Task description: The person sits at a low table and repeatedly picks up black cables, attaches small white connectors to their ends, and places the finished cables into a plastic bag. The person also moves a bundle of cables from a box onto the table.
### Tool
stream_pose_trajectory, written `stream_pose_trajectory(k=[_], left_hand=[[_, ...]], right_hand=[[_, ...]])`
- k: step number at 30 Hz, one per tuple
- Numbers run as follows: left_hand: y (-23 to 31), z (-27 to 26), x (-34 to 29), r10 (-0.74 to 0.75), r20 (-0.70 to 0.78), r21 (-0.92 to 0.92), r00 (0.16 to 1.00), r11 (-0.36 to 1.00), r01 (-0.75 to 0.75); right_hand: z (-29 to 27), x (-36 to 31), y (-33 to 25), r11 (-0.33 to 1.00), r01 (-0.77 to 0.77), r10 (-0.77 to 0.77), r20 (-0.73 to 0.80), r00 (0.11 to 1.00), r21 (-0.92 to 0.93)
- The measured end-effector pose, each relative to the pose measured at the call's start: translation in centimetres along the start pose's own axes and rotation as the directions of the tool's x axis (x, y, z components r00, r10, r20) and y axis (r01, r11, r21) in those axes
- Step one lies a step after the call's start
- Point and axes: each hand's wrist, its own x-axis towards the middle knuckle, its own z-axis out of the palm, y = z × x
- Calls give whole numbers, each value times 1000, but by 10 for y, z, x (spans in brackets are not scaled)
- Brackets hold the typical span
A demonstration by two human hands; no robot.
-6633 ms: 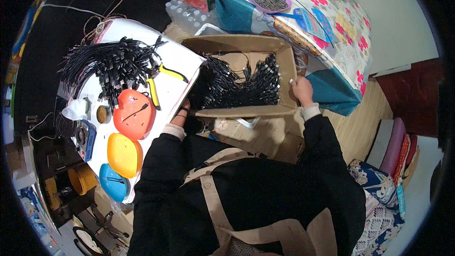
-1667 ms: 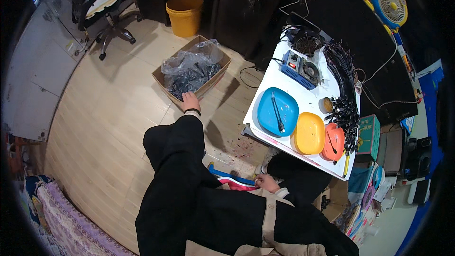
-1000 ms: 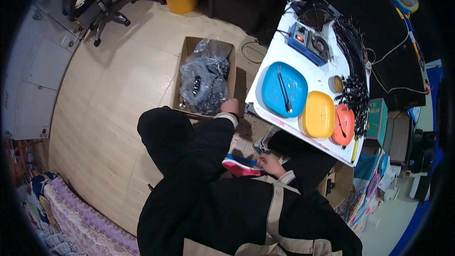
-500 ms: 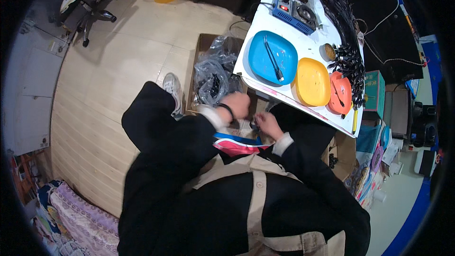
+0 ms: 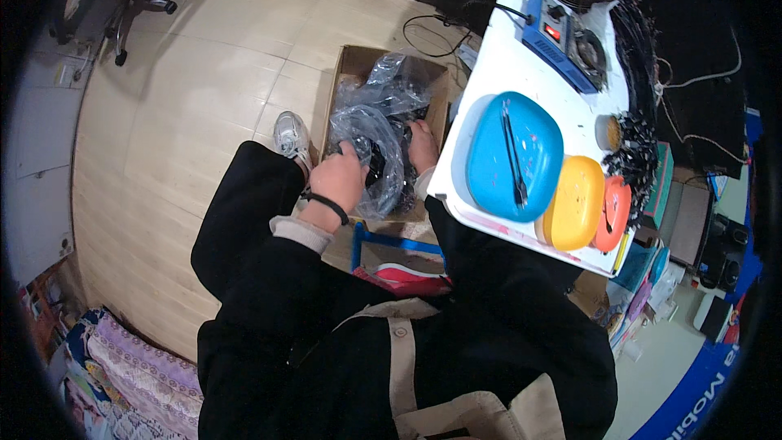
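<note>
A cardboard box (image 5: 440, 91) stands on the floor in front of me, and in it lies a clear plastic bag (image 5: 381, 124) with black pieces (image 5: 375, 165) inside, too hidden to name. My left hand (image 5: 338, 179), with a black band at the wrist, has its fingers curled on the bag's near left part. On the right inside the box, my right hand (image 5: 422, 147) is closed at the bag's edge. Its fingertips are partly covered by plastic.
At the right a white table (image 5: 509, 33) carries a blue tray (image 5: 481, 163) with a black cable (image 5: 515, 159), a yellow tray (image 5: 577, 204), an orange tray (image 5: 615, 216) and a blue heater box (image 5: 562, 45). Below the cardboard box is a blue bar (image 5: 399, 240).
Both hands have moved forward: the right from near my lap into the box, the left onto the bag. My view has shifted, so the table appears farther right and lower.
</note>
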Motion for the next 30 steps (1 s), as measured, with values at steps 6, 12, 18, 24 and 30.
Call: stream_pose_trajectory(k=[6, 12, 18, 24, 30], left_hand=[[-15, 14, 1, 88, 41, 19, 995, 996, -89], [-27, 15, 1, 92, -22, -15, 995, 996, -93], [-35, 15, 3, -18, 78, -356, 997, 933, 45], [-35, 19, -8, -153, 228, -713, 962, 647, 271], [-59, 54, -2, -390, 261, -894, 883, 248, 374]], right_hand=[[29, 4, 13, 947, 20, 21, 123, 992, -320], [-12, -28, -18, 974, 83, -76, 40, 996, -212], [-86, -88, -102, 958, 168, -115, -225, 968, 234], [-105, -82, -147, 998, -23, 21, 37, 999, 63], [-85, -88, -99, 989, -145, 134, 279, 951, 19]])
